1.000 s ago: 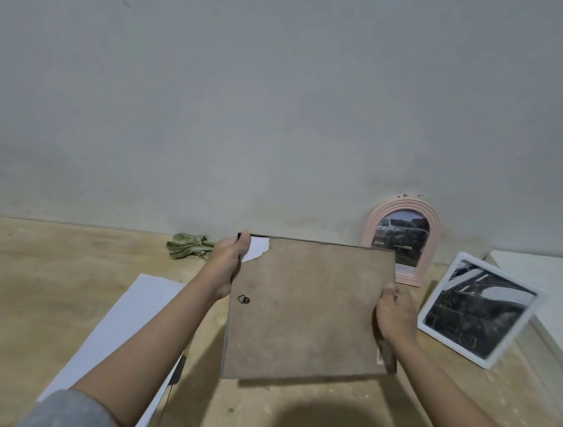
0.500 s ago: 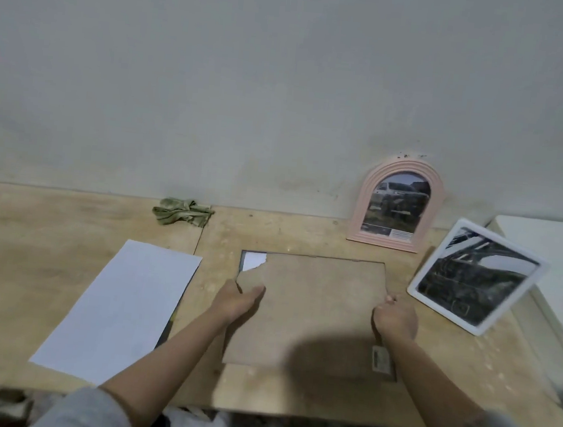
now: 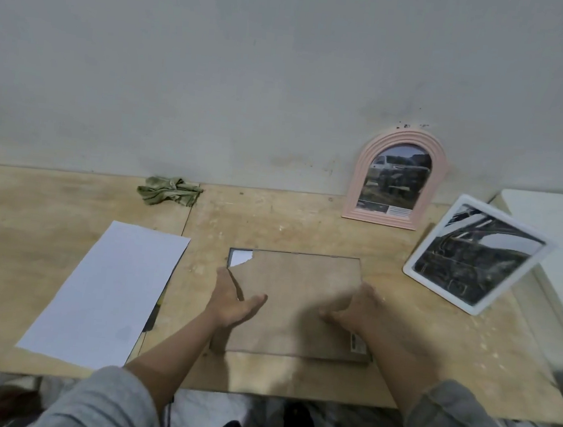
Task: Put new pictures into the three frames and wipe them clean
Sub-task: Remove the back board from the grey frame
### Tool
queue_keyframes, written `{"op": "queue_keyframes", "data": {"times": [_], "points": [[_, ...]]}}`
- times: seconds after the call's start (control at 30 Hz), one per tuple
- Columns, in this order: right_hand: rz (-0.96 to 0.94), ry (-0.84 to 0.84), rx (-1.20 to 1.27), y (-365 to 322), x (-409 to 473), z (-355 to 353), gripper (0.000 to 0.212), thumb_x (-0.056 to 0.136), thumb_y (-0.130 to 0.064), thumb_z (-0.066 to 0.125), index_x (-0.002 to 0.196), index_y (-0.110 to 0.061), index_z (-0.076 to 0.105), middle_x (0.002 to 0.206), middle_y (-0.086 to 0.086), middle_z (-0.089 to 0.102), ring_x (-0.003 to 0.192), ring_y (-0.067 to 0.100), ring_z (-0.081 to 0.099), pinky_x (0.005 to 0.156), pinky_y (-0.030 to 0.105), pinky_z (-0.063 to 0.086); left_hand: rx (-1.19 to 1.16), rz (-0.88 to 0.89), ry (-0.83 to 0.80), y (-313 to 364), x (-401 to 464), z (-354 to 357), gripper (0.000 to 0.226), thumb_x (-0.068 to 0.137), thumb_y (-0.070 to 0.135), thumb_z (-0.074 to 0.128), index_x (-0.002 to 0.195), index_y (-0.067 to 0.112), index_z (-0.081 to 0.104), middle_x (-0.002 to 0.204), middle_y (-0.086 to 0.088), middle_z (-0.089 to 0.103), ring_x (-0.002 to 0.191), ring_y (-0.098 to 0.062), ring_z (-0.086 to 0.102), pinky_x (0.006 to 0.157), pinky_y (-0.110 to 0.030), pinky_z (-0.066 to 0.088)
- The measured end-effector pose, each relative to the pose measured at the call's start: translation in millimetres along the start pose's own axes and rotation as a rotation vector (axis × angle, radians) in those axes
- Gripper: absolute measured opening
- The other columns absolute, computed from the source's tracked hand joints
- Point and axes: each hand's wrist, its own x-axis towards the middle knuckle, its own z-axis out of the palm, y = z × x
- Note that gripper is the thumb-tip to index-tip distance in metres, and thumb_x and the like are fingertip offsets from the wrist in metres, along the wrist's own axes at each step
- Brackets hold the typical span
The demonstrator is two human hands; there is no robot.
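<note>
A rectangular brown-backed picture frame (image 3: 294, 300) lies face down on the wooden table (image 3: 272, 226); left hand (image 3: 232, 299) rests open on it; blurred right hand (image 3: 353, 308), finger state unclear.

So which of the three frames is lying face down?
The rectangular frame under both hands, brown backing board up. The pink arched frame and white frame stand propped, pictures showing.

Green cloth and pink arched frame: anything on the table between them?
No. In the head view, only bare wooden table along the wall lies between the cloth and the pink frame.
</note>
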Motion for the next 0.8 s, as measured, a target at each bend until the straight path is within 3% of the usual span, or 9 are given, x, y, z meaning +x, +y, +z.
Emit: {"op": "queue_keyframes", "data": {"times": [0.07,0.13,0.23,0.3,0.37,0.43,0.6,0.8], "points": [[0.014,-0.044,-0.043,-9,-9,-3,0.132,0.067,-0.061,0.074,0.146,0.003,-0.011,0.155,0.02,-0.01,0.145,0.031,-0.005,0.117,0.036,0.004,0.089,-0.002,0.004,-18,12,1,0.112,0.049,0.066,0.082,0.133,0.039,0.012,0.134,0.005,0.046,0.118,-0.015,0.054,0.099,-0.043,0.046],[0.022,-0.057,-0.079,-13,-7,-2,0.133,0.071,-0.058,0.072,0.142,0.006,-0.021,0.152,0.023,-0.022,0.142,0.035,-0.02,0.116,0.039,-0.005,0.161,0.012,0.008,-14,5,-1,0.118,0.055,0.065,0.079,0.14,0.038,0.002,0.144,0.003,0.033,0.134,-0.019,0.038,0.108,-0.048,0.038],[-0.028,-0.056,-0.099,-20,3,5,0.127,0.072,-0.047,0.074,0.145,0.0,-0.019,0.15,0.028,-0.025,0.141,0.039,-0.02,0.118,0.042,-0.001,0.297,0.116,-0.014,17,-34,-9,0.107,0.058,0.07,0.072,0.136,0.026,0.013,0.149,-0.014,0.021,0.143,-0.036,0.018,0.111,-0.056,0.031],[-0.165,-0.019,-0.162,-33,7,9,0.112,0.076,-0.033,0.07,0.149,-0.006,-0.011,0.152,0.027,-0.02,0.142,0.039,-0.016,0.118,0.041,0.003,0.385,0.109,-0.076,25,-55,-8,0.129,0.062,0.071,0.069,0.148,0.009,-0.005,0.158,-0.014,-0.007,0.147,-0.033,-0.011,0.119,-0.051,0.013],[-0.323,-0.017,-0.234,-53,11,18,0.101,0.08,-0.03,0.065,0.15,-0.007,-0.004,0.154,0.024,-0.015,0.144,0.037,-0.011,0.118,0.042,0.005,0.503,0.08,-0.097,22,-70,-3,0.148,0.055,0.083,0.062,0.146,0.001,-0.022,0.155,-0.015,-0.027,0.143,-0.027,-0.026,0.12,-0.048,0.002],[-0.451,-0.064,-0.298,-80,12,28,0.094,0.084,-0.033,0.06,0.15,-0.007,-0.002,0.156,0.021,-0.013,0.145,0.034,-0.009,0.118,0.043,0.007,0.57,0.068,-0.09,14,-83,0,0.151,0.052,0.087,0.057,0.144,0.0,-0.026,0.153,-0.015,-0.031,0.143,-0.027,-0.028,0.117,-0.049,-0.001],[-0.761,-0.091,-0.474,-137,6,47,0.078,0.091,-0.035,0.05,0.149,-0.009,0.005,0.157,0.016,-0.001,0.145,0.032,0.001,0.117,0.045,0.011,0.524,0.021,-0.022,5,-98,1,0.134,0.071,0.07,0.063,0.145,0.0,-0.024,0.154,-0.017,-0.03,0.144,-0.03,-0.024,0.117,-0.049,-0.003],[-0.849,-0.15,-0.746,-173,14,57,0.078,0.094,-0.048,0.042,0.151,-0.013,0.002,0.158,0.014,-0.006,0.146,0.031,-0.003,0.116,0.05,0.004,0.513,0.022,-0.049,-1,-99,0,0.133,0.071,0.063,0.069,0.146,0.004,-0.024,0.154,-0.012,-0.032,0.143,-0.027,-0.027,0.118,-0.05,-0.003]]}}
